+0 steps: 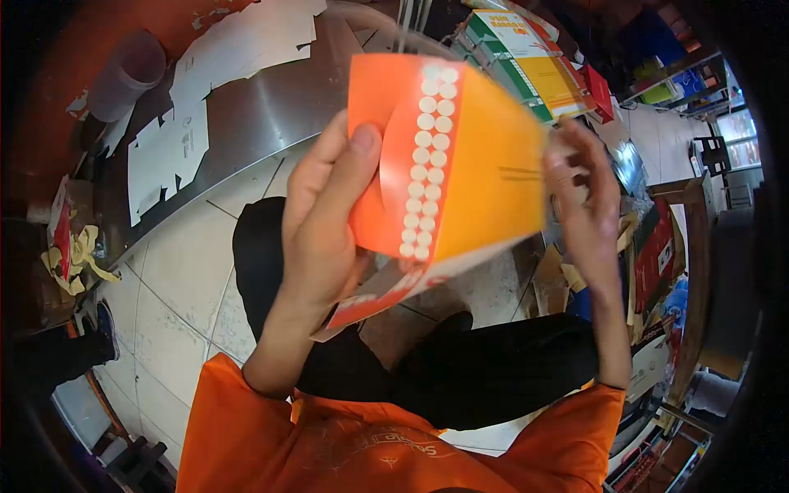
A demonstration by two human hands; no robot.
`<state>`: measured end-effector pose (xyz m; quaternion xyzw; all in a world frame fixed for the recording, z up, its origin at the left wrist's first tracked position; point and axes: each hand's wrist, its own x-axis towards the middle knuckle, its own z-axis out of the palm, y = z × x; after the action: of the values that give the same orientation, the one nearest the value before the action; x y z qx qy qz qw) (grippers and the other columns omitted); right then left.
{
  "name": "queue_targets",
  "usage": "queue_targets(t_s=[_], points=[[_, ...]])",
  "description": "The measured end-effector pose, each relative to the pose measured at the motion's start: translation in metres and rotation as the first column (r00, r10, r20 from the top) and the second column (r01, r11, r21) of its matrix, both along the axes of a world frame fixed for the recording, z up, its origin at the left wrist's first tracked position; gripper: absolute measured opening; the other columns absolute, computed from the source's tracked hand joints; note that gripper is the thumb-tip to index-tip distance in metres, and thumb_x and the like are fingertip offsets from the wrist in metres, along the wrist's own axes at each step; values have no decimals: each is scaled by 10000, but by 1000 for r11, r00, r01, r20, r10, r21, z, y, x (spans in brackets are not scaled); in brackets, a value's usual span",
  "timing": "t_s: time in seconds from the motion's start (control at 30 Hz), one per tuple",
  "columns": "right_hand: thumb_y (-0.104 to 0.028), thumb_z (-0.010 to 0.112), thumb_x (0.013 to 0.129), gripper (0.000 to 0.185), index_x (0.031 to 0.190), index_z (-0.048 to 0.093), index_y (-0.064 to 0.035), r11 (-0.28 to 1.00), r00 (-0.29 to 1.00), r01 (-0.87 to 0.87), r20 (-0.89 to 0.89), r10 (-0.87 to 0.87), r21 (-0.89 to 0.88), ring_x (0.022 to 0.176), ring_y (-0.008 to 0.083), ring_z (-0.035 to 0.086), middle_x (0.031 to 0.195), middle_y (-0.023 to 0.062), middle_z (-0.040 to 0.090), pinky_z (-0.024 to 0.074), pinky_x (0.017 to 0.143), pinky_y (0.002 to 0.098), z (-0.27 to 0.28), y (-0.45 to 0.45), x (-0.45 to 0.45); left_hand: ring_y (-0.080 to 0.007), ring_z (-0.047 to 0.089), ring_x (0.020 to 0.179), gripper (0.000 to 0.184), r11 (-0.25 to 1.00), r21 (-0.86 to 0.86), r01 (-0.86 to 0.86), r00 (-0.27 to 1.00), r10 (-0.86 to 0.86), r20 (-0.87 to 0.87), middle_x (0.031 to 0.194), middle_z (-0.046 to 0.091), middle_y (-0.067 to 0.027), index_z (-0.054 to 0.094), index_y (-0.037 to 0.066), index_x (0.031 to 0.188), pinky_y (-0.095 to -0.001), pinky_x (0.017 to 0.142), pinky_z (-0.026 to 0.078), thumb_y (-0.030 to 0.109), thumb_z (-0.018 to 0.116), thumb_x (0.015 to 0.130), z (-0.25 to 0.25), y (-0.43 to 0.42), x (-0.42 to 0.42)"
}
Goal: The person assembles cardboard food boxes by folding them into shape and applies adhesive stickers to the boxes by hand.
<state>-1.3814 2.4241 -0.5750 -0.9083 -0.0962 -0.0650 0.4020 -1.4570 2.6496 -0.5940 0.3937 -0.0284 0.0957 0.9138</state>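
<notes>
My left hand (320, 197) grips a folded cardboard carton (489, 164) by its orange side, thumb on the front face. The carton is orange and yellow, with two rows of white dots along the band between the colours. Its lower flap (374, 304), red with white lettering, sticks out toward my lap. My right hand (588, 185) is beside the carton's right edge, blurred, fingers bent and apart. Whether its fingertips touch the carton I cannot tell.
On the metal table (275, 103) lie white die-cut card sheets (168, 156) and a translucent plastic bucket (127, 78). A stack of green and yellow printed cartons (530, 62) stands at the back right. Card scraps (551, 279) lie to the right, and another person's foot (107, 329) shows at left.
</notes>
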Motion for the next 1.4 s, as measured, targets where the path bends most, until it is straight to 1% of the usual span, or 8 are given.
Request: queue_targets(t_s=[0.07, 0.23, 0.43, 0.53, 0.7, 0.87, 1.0, 1.4], points=[[-295, 717, 859, 471, 1248, 606, -54, 963, 919, -266, 292, 265, -38, 1153, 283, 541, 1272, 193, 566, 409, 985, 395, 2, 9, -6, -115, 621, 1046, 359, 999, -27, -42, 999, 42, -25, 1208, 611, -78, 462, 0, 1346, -274, 877, 518, 194, 434, 1045, -7, -9, 4], [-341, 815, 743, 519, 1170, 645, -101, 630, 596, -755, 210, 775, -179, 1222, 314, 469, 1430, 186, 454, 369, 976, 407, 17, 39, -39, -210, 595, 1132, 405, 965, -258, -55, 982, 6, -188, 1237, 598, -111, 455, 8, 1347, -382, 999, 459, 267, 377, 1046, -19, -17, 1], [-258, 859, 693, 553, 1166, 612, -114, 607, 567, -772, 225, 792, -188, 1289, 384, 433, 1452, 223, 409, 356, 1032, 468, 5, 40, -29, -202, 589, 1137, 357, 934, -357, 10, 986, -69, -153, 1239, 586, -100, 473, 41, 1320, -388, 988, 469, 250, 440, 1033, -15, -14, 7], [-210, 791, 812, 646, 1326, 429, -63, 694, 749, -634, 495, 442, 340, 1271, 409, 492, 1426, 320, 390, 365, 1069, 496, -6, 42, -24, -213, 605, 1133, 295, 986, -160, 53, 998, -55, -4, 1225, 626, -108, 532, -21, 1259, -425, 985, 492, 113, 542, 997, -24, -16, 7], [-249, 723, 885, 602, 1341, 410, -12, 570, 890, -456, 330, 316, 683, 1248, 446, 514, 1435, 375, 355, 399, 1053, 507, -5, 30, -20, -242, 642, 1099, 287, 988, 153, 20, 998, -28, 55, 1204, 643, -135, 556, 22, 1257, -421, 930, 547, 141, 545, 996, -28, -23, 9], [-223, 680, 904, 348, 1138, 635, 32, 597, 593, -794, 362, 719, 114, 1272, 482, 482, 1417, 402, 364, 428, 1025, 522, 19, 12, -9, -215, 679, 1011, 300, 989, -141, 36, 999, -39, -15, 1133, 670, -139, 539, -56, 1228, -361, 874, 576, 139, 552, 999, -24, -14, 8], [-140, 773, 797, 306, 1057, 698, 2, 684, 599, -723, 401, 693, -100, 1254, 479, 504, 1400, 399, 391, 465, 991, 501, 16, 14, -15, -204, 669, 1033, 307, 983, -137, 125, 992, -124, 21, 1162, 660, -138, 545, -45, 1240, -343, 855, 584, 150, 547, 1003, -26, -16, 5], [-51, 870, 621, 390, 980, 717, -59, 839, 669, -476, 510, 541, -265, 1195, 342, 550, 1308, 249, 522, 485, 942, 411, 6, 12, -20, -266, 591, 1182, 434, 969, 91, 229, 968, -236, 84, 1332, 562, -175, 499, -21, 1337, -405, 978, 502, 15, 593, 914, -34, -21, 7]])
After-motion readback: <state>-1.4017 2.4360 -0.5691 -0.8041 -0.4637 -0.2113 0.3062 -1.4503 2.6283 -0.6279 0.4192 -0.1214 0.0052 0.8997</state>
